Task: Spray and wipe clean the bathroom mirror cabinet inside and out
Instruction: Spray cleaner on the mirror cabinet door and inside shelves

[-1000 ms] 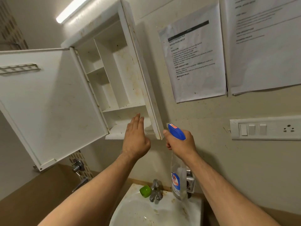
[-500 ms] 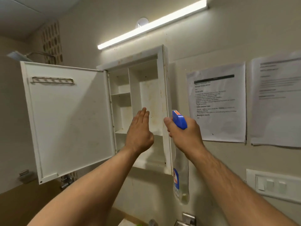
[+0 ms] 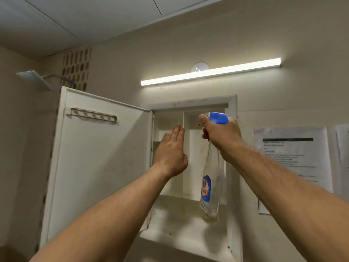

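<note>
Blue-capped spray bottle (image 3: 209,186) | long axis vertical, nozzle toward cabinet (image 3: 188,229) | right hand (image 3: 221,135) grips

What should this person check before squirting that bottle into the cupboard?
1. Door open wide: ok.
2. Right hand grips bottle at its blue head: ok.
3. Nozzle aimed at the shelves: cannot tell.
4. Left hand out of the spray's way: not ok, it is raised open before the shelves.
5. Liquid left in bottle: cannot tell.
6. Wiping cloth at hand: not ok, none in view.
</note>
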